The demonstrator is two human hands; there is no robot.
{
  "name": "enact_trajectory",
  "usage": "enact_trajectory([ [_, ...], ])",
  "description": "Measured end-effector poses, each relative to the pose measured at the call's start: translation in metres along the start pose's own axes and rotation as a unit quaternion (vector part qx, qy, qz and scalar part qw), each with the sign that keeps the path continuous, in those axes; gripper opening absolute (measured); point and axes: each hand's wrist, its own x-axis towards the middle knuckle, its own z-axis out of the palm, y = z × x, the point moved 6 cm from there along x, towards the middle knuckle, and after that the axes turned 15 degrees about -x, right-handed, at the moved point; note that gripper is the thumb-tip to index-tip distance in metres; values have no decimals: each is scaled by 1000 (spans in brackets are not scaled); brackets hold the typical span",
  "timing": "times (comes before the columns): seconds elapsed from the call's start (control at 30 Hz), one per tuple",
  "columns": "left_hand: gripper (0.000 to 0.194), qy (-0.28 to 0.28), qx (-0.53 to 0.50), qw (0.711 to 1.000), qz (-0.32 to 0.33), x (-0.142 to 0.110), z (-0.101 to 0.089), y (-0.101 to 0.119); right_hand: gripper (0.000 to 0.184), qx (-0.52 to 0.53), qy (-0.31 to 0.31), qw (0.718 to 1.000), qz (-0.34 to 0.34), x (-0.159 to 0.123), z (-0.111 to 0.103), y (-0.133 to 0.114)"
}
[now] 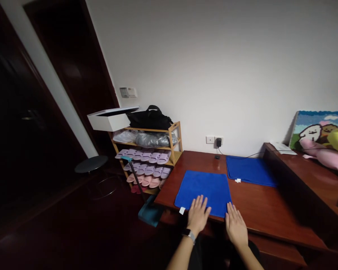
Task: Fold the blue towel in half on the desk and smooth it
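A blue cloth [207, 187] lies spread out flat on the reddish-brown wooden table [266, 210], with a white tag [182, 210] at its near left corner. My left hand [198, 215] rests with fingers stretched out on the cloth's near edge; a watch is on that wrist. At the near right corner, my right hand [236, 225] lies palm down, its fingers straight along the cloth's side edge. Neither hand grips anything. Farther back on the right, a second blue cloth [250, 170] lies folded or stacked, also with a white tag.
Left of the table stands a wooden shoe rack [176, 157] with several slippers, a black bag [150, 119] and a white box [108, 122] on it. A dustpan [150, 213] and round stool [91, 164] are nearby. A raised desk [307, 168] with plush toys borders the right.
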Motion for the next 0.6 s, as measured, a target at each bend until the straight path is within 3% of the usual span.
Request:
enact_trajectory([
  [0.1, 58, 65, 46, 993, -84, -19, -43, -65, 67, 15, 14, 1000, 6, 0, 1, 0],
  [0.2, 57, 108, 57, 987, -102, -35, -64, -101, 68, 22, 16, 1000, 12, -2, 1, 0],
  [0.4, 55, 147, 40, 985, -81, -44, -59, -106, 68, 34, -41, 998, 28, 8, 0, 7],
  [0.6, 55, 156, 30, 985, -71, -44, -57, -109, 67, 6, -102, 994, 28, 67, -12, 2],
])
